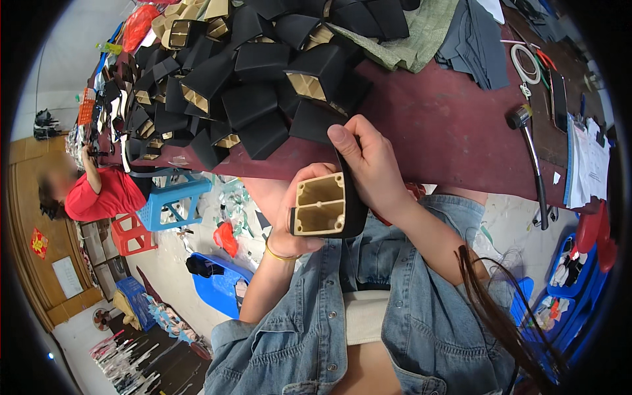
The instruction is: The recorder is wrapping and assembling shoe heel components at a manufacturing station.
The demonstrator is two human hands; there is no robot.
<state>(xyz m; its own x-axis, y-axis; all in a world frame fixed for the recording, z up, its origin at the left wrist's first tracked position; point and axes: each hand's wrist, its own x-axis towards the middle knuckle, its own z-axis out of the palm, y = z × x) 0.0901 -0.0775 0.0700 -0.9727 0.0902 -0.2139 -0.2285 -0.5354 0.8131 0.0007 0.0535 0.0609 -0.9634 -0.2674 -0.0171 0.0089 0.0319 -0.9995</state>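
Left hand point(286, 222) holds a hollow, two-celled tan block point(320, 204); right hand point(376, 168) pinches its matte black, perhaps leathery covering point(355, 212).

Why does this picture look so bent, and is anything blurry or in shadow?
Head view: straight edges bow toward the rim, the wooden panelling leans, and the corners go black; head view: the hollow piece between the left hand and right hand looks fairly crisp, its cavities shaded; head view: the co-worker's face is blurred.
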